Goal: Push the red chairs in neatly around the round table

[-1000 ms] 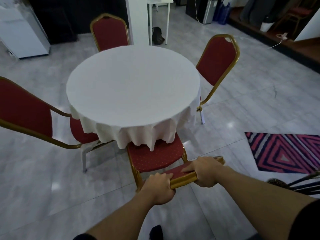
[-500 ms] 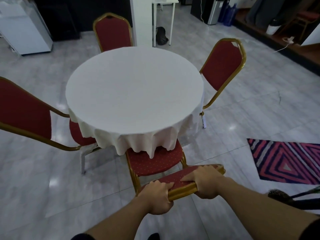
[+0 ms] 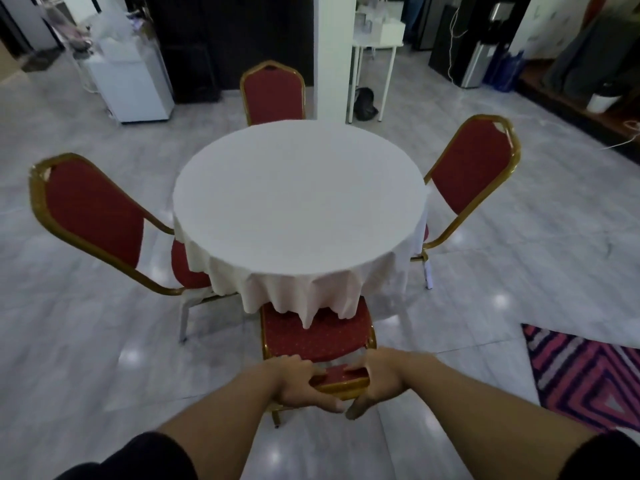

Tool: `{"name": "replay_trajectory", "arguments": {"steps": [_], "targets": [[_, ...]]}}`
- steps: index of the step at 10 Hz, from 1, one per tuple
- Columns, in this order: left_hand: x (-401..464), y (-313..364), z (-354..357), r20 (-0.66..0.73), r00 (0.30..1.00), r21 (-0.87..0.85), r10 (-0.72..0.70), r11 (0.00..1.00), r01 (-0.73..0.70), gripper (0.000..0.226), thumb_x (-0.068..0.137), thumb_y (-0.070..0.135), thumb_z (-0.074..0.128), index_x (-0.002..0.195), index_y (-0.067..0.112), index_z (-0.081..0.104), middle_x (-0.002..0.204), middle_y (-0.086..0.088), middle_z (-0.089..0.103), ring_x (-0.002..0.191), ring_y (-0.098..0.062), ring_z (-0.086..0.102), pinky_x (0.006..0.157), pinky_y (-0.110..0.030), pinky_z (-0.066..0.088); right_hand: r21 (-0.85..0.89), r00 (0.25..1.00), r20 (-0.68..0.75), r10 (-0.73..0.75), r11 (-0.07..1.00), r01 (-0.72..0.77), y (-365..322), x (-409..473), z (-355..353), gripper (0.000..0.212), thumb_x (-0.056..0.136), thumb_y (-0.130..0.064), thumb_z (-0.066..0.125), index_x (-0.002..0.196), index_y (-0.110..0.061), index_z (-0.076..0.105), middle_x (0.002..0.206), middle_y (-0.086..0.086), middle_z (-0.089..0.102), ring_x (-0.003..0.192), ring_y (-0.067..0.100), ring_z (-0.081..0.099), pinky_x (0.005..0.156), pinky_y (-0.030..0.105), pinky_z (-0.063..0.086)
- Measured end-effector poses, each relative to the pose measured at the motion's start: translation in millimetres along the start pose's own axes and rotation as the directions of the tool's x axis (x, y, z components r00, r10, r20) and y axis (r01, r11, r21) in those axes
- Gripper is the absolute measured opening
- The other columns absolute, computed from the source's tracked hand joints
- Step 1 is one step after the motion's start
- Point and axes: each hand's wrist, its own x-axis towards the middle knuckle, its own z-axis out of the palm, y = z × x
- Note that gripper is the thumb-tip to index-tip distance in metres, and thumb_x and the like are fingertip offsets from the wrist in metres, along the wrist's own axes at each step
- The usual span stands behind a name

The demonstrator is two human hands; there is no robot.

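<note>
A round table (image 3: 298, 199) under a white cloth stands in the middle of the floor. The near red chair (image 3: 317, 336) has its seat partly under the cloth's hem. My left hand (image 3: 298, 382) and my right hand (image 3: 381, 379) both grip the gold top rail of its backrest. A left red chair (image 3: 93, 216) stands angled, its seat just reaching under the cloth. The right red chair (image 3: 471, 171) leans close to the table's edge. The far red chair (image 3: 273, 93) sits tight against the table's back.
A pink and purple striped rug (image 3: 588, 372) lies on the floor at the right. A white pillar (image 3: 334, 53) rises behind the table, with a white side table (image 3: 375, 46) beside it. A white cabinet (image 3: 130, 81) stands at the back left. The marble floor is glossy.
The view has pulled back and lifted, so more of the room shows. The near chair now sits squarer to the table, and my hands have come closer together on its top rail.
</note>
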Motion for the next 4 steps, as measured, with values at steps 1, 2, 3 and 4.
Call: {"name": "replay_trajectory", "arguments": {"steps": [1, 2, 3, 4], "targets": [[-6.9, 2.5, -21.6, -0.132, 0.991, -0.036, -0.035, 0.999, 0.03, 0.111, 0.068, 0.105, 0.031, 0.154, 0.037, 0.048, 0.15, -0.004, 0.058, 0.132, -0.028, 0.057, 0.111, -0.048, 0.043, 0.064, 0.99, 0.139, 0.036, 0.997, -0.046, -1.2, 0.6, -17.4, 0.101, 0.045, -0.072, 0.095, 0.134, -0.035, 0.068, 0.118, -0.007, 0.073, 0.103, 0.021, 0.074, 0.092, 0.042, 0.062], [-15.8, -6.6, -56.5, -0.3, 0.953, -0.047, -0.043, 0.998, 0.03, 0.088, 0.092, 0.085, 0.031, 0.154, 0.026, 0.05, 0.149, -0.007, 0.06, 0.133, -0.029, 0.056, 0.11, -0.047, 0.044, -0.036, 0.982, 0.165, 0.094, 0.995, -0.089, -5.9, 6.0, -40.7, 0.122, 0.035, -0.077, 0.096, 0.144, -0.04, 0.058, 0.138, -0.01, 0.066, 0.122, 0.023, 0.065, 0.106, 0.047, 0.053], [-24.2, -18.2, -103.4, -0.425, 0.904, 0.019, -0.046, 0.998, 0.06, 0.075, 0.102, 0.068, 0.038, 0.16, 0.021, 0.042, 0.16, -0.006, 0.049, 0.144, -0.029, 0.046, 0.116, -0.046, 0.038, -0.136, 0.99, 0.025, 0.138, 0.982, -0.133, -22.5, 6.8, -81.9, 0.135, 0.055, -0.085, 0.083, 0.165, -0.03, 0.029, 0.168, -0.002, 0.037, 0.148, 0.03, 0.043, 0.119, 0.05, 0.039], [-31.2, -31.7, -158.3, -0.56, 0.828, 0.095, -0.042, 0.989, 0.114, 0.071, 0.103, 0.067, 0.037, 0.162, 0.027, 0.037, 0.163, 0.0, 0.045, 0.148, -0.027, 0.043, 0.117, -0.044, 0.036, -0.085, 0.969, -0.233, 0.088, 0.99, -0.11, -41.9, 8.4, -143.1, 0.118, 0.073, -0.083, 0.072, 0.165, -0.023, 0.03, 0.169, 0.002, 0.035, 0.151, 0.028, 0.038, 0.121, 0.051, 0.035]]}}
